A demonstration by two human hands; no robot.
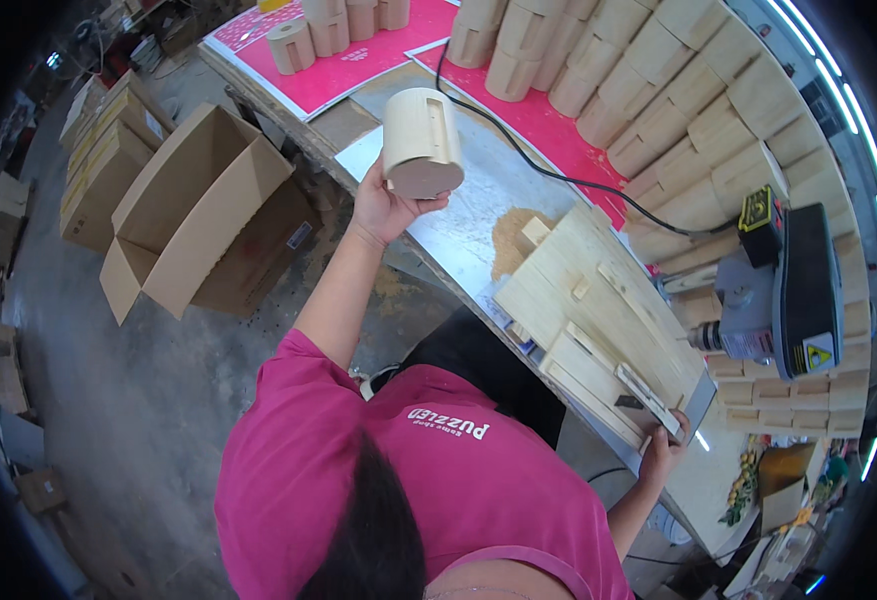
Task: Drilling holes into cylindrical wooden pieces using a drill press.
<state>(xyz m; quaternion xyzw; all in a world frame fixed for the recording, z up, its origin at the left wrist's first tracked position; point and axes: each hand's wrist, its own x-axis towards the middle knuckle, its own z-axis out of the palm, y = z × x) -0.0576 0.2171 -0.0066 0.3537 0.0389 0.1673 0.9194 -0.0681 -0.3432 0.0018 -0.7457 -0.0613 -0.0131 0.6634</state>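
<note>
While an open cardboard box (pixel 243 215) sits on the floor (pixel 148 400) at the left, pale grooved wooden cylinders (pixel 291 48) stand on a pink sheet (pixel 353 75) on the far left of the counter (pixel 453 243). Nearer, the left hand (pixel 386 207) grips a slotted wooden cylinder (pixel 406 125) by its near end, above the counter's edge. Its long axis runs roughly near to far, the flat round end facing near and the slot toward the right. To its right come a heap of sawdust (pixel 510 245) and a wooden fixture board (pixel 548 290) with raised strips. The right hand (pixel 661 452) has its fingers closed about the near end of a narrow bar (pixel 644 388) on that board. So the cylinder lies well to the left and far of the right hand, with the board between them. Rightmost is a drill press (pixel 808 290), its chuck (pixel 703 338) pointing toward the board.
</note>
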